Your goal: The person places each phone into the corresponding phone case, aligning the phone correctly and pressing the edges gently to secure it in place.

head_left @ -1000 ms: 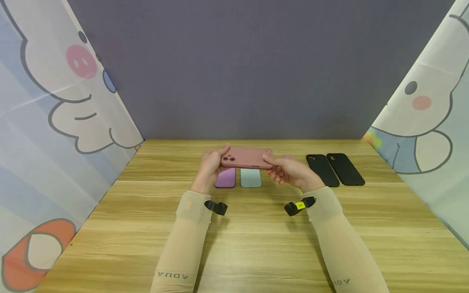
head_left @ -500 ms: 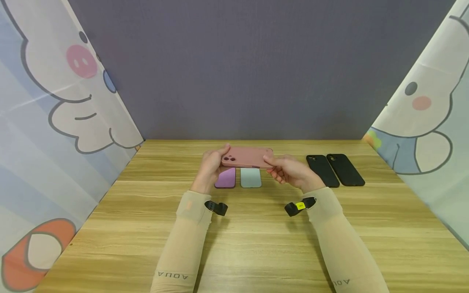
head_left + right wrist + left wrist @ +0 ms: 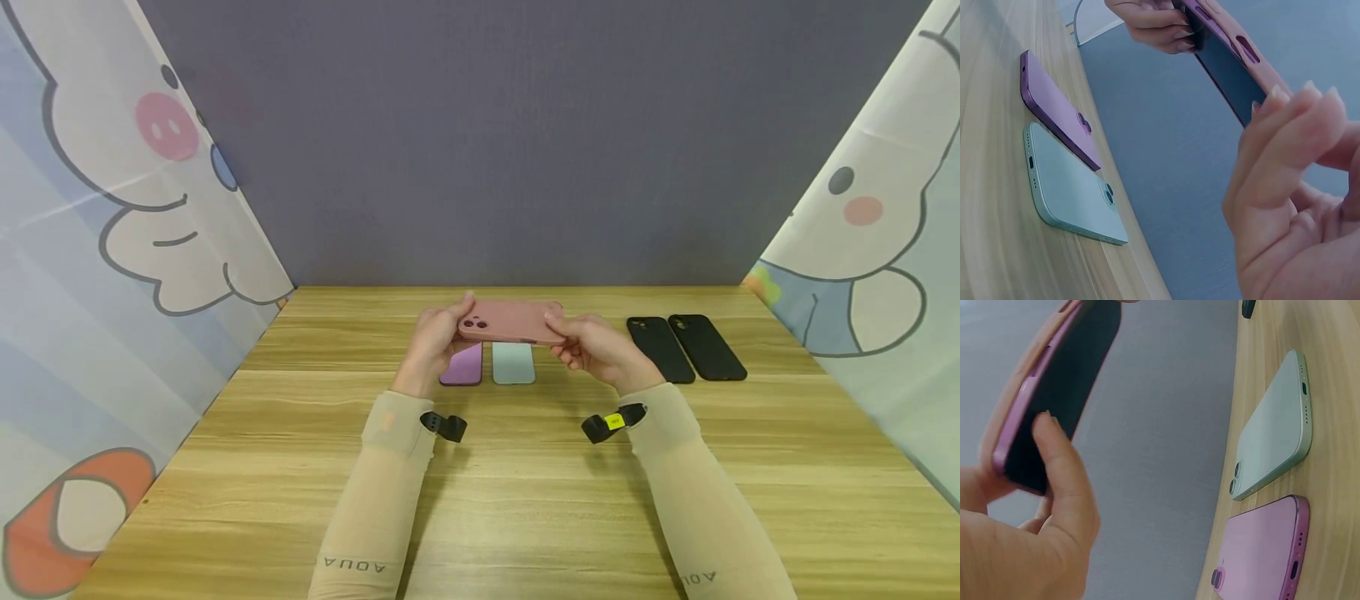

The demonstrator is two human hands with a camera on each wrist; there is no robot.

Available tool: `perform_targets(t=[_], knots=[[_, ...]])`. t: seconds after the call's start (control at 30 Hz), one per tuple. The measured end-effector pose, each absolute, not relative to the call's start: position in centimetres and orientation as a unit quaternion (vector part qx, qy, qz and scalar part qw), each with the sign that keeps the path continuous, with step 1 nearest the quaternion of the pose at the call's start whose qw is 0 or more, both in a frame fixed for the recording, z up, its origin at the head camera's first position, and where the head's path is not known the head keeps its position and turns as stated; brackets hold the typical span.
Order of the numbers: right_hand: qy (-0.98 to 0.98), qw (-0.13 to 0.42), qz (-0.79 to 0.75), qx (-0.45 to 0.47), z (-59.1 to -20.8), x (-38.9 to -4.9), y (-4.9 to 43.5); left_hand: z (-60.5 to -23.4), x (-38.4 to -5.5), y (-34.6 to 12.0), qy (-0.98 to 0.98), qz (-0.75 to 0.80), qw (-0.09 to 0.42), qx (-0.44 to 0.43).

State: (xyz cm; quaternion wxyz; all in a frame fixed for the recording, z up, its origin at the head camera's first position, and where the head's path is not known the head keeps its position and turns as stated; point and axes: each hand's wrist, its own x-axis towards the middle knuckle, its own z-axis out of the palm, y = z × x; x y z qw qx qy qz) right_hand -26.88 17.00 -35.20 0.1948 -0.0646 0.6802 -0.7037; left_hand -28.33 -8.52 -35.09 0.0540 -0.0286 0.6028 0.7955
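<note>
A pink phone case (image 3: 513,320) is raised above the table in both hands, its back and two camera holes facing up in the head view. Inside it sits a purple-pink phone (image 3: 1075,381), dark screen downward; along one side the phone's edge stands out of the case. My left hand (image 3: 435,337) grips the camera end, thumb on top and fingers on the screen side. The other end is pinched by my right hand (image 3: 600,346), thumb on the case's back and fingers beneath. Below lie a purple phone (image 3: 461,367) and a pale green phone (image 3: 513,364), backs up.
Two black phone cases (image 3: 660,348) (image 3: 707,347) lie side by side at the right of the wooden table (image 3: 510,517). A grey panel (image 3: 480,150) rises behind the table, and cartoon-printed sheets (image 3: 112,250) stand at both sides.
Both hands and the pink case have shifted slightly to the right in the last half second. The grip stays the same, and the phones and black cases on the table have not moved.
</note>
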Motion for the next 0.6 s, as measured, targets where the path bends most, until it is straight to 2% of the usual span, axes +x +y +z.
perform_targets(t=[0.3, 0.6], knots=[[0.683, 0.165, -0.71, -0.054, -35.25, -26.84, 17.11, -34.43, -28.31, -8.72, 0.606, 0.789, 0.103, -0.021], [0.678, 0.157, -0.717, -0.043, -34.97, -26.64, 17.18, -34.63, -28.34, -9.1, 0.614, 0.782, 0.111, -0.011]])
